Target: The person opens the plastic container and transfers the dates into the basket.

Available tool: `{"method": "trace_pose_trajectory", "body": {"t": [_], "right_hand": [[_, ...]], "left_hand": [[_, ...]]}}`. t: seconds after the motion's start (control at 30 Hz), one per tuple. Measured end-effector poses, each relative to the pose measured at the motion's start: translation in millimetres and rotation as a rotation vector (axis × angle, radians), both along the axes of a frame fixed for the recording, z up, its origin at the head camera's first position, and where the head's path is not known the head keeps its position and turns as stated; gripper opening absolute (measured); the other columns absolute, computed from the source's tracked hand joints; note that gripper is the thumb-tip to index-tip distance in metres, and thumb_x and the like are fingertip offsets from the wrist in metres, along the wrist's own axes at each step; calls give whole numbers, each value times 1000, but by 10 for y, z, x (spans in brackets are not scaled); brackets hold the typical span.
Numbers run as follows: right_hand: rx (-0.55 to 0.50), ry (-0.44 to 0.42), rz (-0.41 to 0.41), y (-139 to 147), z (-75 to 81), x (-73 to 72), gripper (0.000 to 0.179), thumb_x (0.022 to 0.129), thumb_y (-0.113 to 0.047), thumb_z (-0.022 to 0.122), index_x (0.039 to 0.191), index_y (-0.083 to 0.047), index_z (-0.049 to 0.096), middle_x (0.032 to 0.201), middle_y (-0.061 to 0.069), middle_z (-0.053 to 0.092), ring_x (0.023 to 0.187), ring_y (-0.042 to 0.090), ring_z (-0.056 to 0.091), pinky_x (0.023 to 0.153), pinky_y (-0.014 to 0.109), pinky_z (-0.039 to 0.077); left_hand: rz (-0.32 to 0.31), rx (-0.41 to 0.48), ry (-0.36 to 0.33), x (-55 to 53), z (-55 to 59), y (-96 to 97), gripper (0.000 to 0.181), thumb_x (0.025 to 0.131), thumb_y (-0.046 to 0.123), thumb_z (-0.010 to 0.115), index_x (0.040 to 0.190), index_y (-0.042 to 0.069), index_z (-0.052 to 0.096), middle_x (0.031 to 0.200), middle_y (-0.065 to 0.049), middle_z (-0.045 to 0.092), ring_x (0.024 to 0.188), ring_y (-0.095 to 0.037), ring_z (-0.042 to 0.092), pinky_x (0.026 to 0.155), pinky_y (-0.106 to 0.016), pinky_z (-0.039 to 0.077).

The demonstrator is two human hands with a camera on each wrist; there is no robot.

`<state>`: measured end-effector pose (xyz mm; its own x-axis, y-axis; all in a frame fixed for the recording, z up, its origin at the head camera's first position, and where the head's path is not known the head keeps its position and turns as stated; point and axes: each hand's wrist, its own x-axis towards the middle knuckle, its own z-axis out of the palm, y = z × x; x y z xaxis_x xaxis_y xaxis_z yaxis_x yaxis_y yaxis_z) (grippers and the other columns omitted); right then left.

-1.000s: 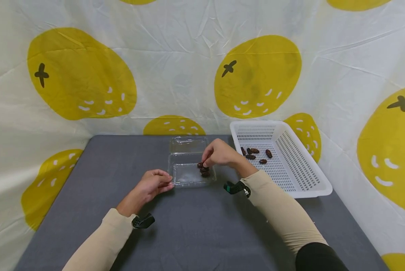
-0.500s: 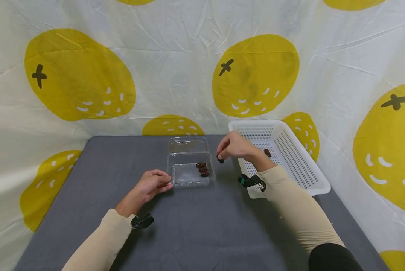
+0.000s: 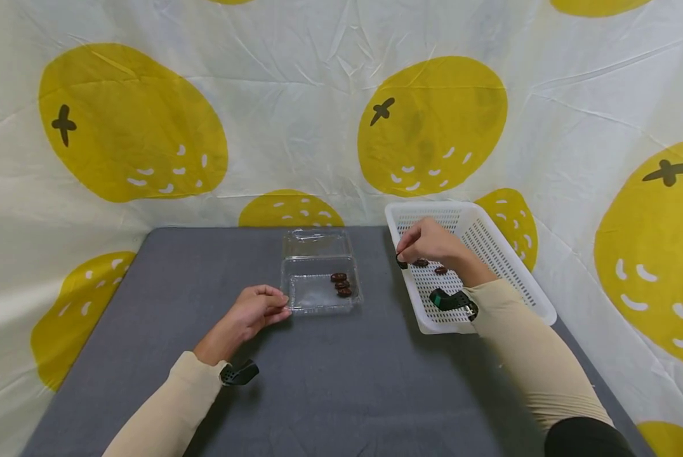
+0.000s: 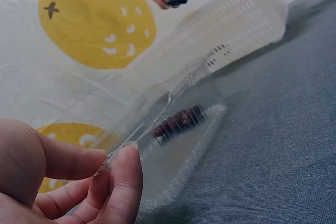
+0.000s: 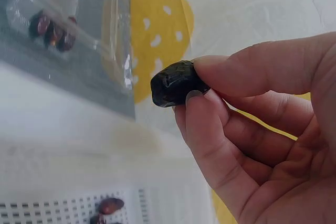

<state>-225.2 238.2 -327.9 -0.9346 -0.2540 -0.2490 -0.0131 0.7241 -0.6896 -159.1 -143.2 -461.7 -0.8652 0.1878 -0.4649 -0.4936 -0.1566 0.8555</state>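
My left hand point(image 3: 254, 315) pinches the near left corner of an open, hinged clear plastic box point(image 3: 310, 293) on the table. Inside the box, along its right side, three dark brown dates point(image 3: 342, 285) lie in a row. With thumb and fingertips, my right hand point(image 3: 433, 246) holds one wrinkled, nearly black date point(image 5: 176, 85). In the head view, that date overlaps the left rim of a white perforated basket point(image 3: 510, 266). Below the right hand, a few dates point(image 3: 441, 270) lie on the basket floor, partly hidden by the hand.
The grey tabletop point(image 3: 330, 381) ends at the back against a hanging white cloth point(image 3: 296, 127) printed with yellow fruit. The basket stands at the back right, with a strip of table between it and the box. The box lid point(image 3: 317, 244) lies folded back toward the cloth.
My right hand has moved right from over the clear box to the basket's left side, carrying a date. The left hand keeps its hold on the box corner.
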Motion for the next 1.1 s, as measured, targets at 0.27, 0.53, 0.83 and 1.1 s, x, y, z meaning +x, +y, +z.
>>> {"method": "trace_pose_trajectory", "body": {"t": [0.27,0.53,0.83,1.1], "right_hand": [[-14,9,-11,196,-9,-1,14,83,-7,81,94,1,77,77,4,75,72,18,66,54,33,51],[4,24,-25,364,-59,-3,18,84,-8,81,97,3,77,84,8,78,76,17,70,68,29,59],[14,9,-47,513,-195,-69,20,86,-7,80,100,7,77,88,8,78,78,17,72,74,29,63],[57,-21,-76,567,-345,-116,18,86,-6,80,99,6,77,88,10,78,79,21,72,76,35,65]], "left_hand": [[6,-9,-7,12,-8,-11,6,97,-2,68,100,1,63,83,-6,65,70,-14,69,71,-27,67],[1,-10,-10,12,24,-15,7,97,-1,69,102,0,63,84,-6,65,71,-15,69,71,-27,67],[6,1,-17,-9,44,-3,6,98,-2,67,99,2,62,85,-6,65,70,-14,70,71,-27,66],[-1,16,-2,-11,31,16,8,98,-3,68,101,0,61,87,-7,66,70,-14,70,71,-27,66]]}}
